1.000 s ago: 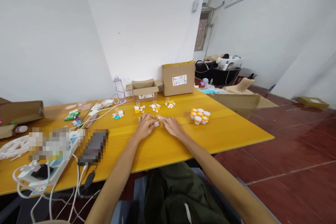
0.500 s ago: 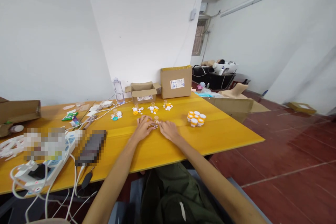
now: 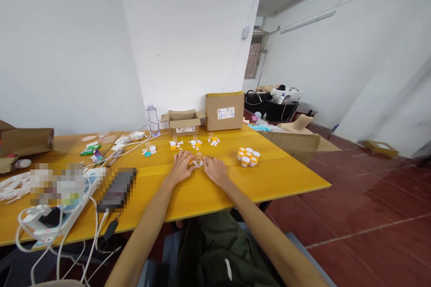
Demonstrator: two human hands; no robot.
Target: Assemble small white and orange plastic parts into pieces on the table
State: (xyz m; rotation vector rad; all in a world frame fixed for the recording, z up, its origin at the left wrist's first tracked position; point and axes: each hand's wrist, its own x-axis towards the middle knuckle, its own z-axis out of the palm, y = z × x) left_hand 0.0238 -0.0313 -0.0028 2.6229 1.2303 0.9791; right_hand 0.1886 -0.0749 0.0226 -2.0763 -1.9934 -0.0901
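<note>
Both hands — left hand (image 3: 182, 165), right hand (image 3: 214, 168) — rest palm-down on the yellow tabletop (image 3: 286, 175), fingertips pinching a small white-and-orange part (image 3: 197, 162) between them; capped jars (image 3: 248, 156) cluster at 3 o'clock.

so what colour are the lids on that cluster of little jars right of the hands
Orange and white lids on the cluster of little jars, clearest in the head view.

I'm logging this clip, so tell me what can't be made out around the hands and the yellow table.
- Small white parts between the left hand and right hand: too small and partly covered by fingers in the head view; grip unclear.
- Two items left on the table: pixelated patches hide them.
- Small open box: contents hidden by its walls.
- Label on the taller box: too small to read.
</note>
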